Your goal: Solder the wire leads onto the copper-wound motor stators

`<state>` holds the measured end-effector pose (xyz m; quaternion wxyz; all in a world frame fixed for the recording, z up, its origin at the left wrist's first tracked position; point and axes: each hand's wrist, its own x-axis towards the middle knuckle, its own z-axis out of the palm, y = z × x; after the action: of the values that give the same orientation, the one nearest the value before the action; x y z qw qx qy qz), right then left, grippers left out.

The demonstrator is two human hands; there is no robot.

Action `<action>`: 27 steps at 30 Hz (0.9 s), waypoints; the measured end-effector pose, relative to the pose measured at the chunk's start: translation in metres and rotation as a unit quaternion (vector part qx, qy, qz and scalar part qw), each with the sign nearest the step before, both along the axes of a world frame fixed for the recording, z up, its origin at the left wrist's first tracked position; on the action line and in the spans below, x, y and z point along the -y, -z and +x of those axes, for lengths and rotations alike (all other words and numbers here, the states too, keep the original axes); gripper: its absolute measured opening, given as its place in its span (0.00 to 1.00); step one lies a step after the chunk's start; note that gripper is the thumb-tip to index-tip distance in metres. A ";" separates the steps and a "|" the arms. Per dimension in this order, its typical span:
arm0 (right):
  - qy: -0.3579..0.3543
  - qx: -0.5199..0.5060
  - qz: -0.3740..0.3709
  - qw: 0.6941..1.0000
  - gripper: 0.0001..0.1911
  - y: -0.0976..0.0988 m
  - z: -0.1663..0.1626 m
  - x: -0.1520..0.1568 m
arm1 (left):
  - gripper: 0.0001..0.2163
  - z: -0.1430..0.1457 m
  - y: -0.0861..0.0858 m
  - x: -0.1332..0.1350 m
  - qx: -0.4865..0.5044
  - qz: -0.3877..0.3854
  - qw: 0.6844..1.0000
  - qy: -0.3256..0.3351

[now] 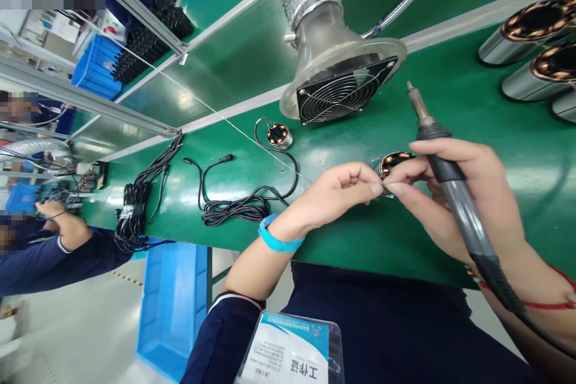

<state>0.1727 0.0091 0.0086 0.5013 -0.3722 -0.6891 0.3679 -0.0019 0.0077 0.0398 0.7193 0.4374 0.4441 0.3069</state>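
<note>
Stator coil [395,162], a small round copper-wound part, sits on the green tabletop [472,108] just behind my fingertips, at roughly 2 o'clock from my left hand [335,195] and touching or nearly touching my right hand [454,192]. I judge the step in hand to be lead preparation at the coil before soldering: both hands meet at its near edge, and the iron is not yet applied. My left hand is closed to a pinch, thumb and forefinger pressed together on something fine at the coil's edge; whether that is a wire lead I cannot tell, it is too small. My right hand is doing double duty: its forefinger and thumb meet the left fingertips at the same spot, while the remaining fingers clamp the soldering iron [450,192], whose tip points away toward 12 o'clock, clear of the work. The next move, in my judgement, calls for steadying the pinched end and swinging the iron tip down to the joint without touching skin. A thin solder wire [216,114] runs taut across the tabletop from 10 o'clock toward my left hand. Fume extractor fan [344,93] stands at 12 o'clock of the coil. A second coil with black cable [279,135] lies at 10 o'clock, well apart. A co-worker's sleeve [54,255] shows at far 9 o'clock.
</note>
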 end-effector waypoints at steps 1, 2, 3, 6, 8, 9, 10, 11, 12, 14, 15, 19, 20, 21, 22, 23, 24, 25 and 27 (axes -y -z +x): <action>0.012 0.026 0.009 1.000 0.23 0.002 0.001 -0.001 | 0.09 0.002 0.005 -0.003 -0.021 0.017 0.999 -0.034; 0.034 0.062 0.016 0.997 0.24 0.004 0.003 -0.002 | 0.06 0.004 0.010 -0.006 -0.042 0.028 0.997 -0.064; 0.059 0.104 0.020 0.993 0.24 0.006 0.005 -0.002 | 0.05 0.006 0.015 -0.009 -0.061 0.032 0.994 -0.090; 0.126 0.150 0.019 0.980 0.23 0.009 0.014 0.003 | 0.06 0.010 0.027 -0.017 -0.085 0.023 0.987 -0.138; 0.146 0.130 0.022 0.981 0.20 0.010 0.020 0.008 | 0.06 0.011 0.032 -0.020 -0.083 0.021 0.985 -0.149; 0.154 0.127 0.022 0.980 0.17 0.011 0.022 0.011 | 0.06 0.010 0.033 -0.020 -0.081 0.023 0.985 -0.151; 0.162 0.126 0.026 0.978 0.14 0.012 0.025 0.013 | 0.05 0.010 0.033 -0.020 -0.080 0.027 0.985 -0.152; 0.166 0.126 0.028 0.978 0.11 0.014 0.028 0.016 | 0.06 0.009 0.034 -0.020 -0.079 0.032 0.985 -0.152; 0.161 0.118 0.028 0.980 0.09 0.017 0.030 0.018 | 0.06 0.009 0.033 -0.020 -0.079 0.037 0.985 -0.152; 0.142 0.085 0.023 0.986 0.08 0.023 0.035 0.022 | 0.06 0.008 0.033 -0.019 -0.083 0.046 0.984 -0.151; 0.127 0.070 0.017 0.989 0.08 0.026 0.037 0.023 | 0.06 0.008 0.032 -0.019 -0.087 0.049 0.984 -0.150; 0.112 0.075 -0.018 0.991 0.07 0.030 0.040 0.027 | 0.07 0.009 0.031 -0.018 -0.107 0.051 0.983 -0.143; 0.114 0.076 -0.024 0.990 0.07 0.029 0.039 0.027 | 0.07 0.009 0.031 -0.019 -0.110 0.052 0.982 -0.141; 0.118 0.076 -0.030 0.990 0.06 0.028 0.039 0.027 | 0.07 0.009 0.032 -0.019 -0.112 0.053 0.983 -0.139; 0.119 0.077 -0.032 0.989 0.07 0.027 0.038 0.028 | 0.07 0.009 0.032 -0.019 -0.112 0.055 0.983 -0.138; 0.119 0.081 -0.032 0.989 0.07 0.027 0.038 0.028 | 0.07 0.009 0.032 -0.019 -0.112 0.057 0.983 -0.137; 0.119 0.088 -0.035 0.988 0.08 0.027 0.038 0.028 | 0.07 0.009 0.032 -0.019 -0.112 0.059 0.983 -0.136; 0.115 0.101 -0.041 0.987 0.09 0.027 0.039 0.029 | 0.07 0.009 0.032 -0.019 -0.111 0.061 0.983 -0.136; 0.114 0.119 -0.045 0.985 0.12 0.027 0.040 0.030 | 0.07 0.009 0.032 -0.019 -0.110 0.064 0.982 -0.137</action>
<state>0.2126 -0.0209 -0.0182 0.4371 -0.5116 -0.6794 0.2925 0.0069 0.0271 0.0075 0.5880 0.4485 0.5554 0.3802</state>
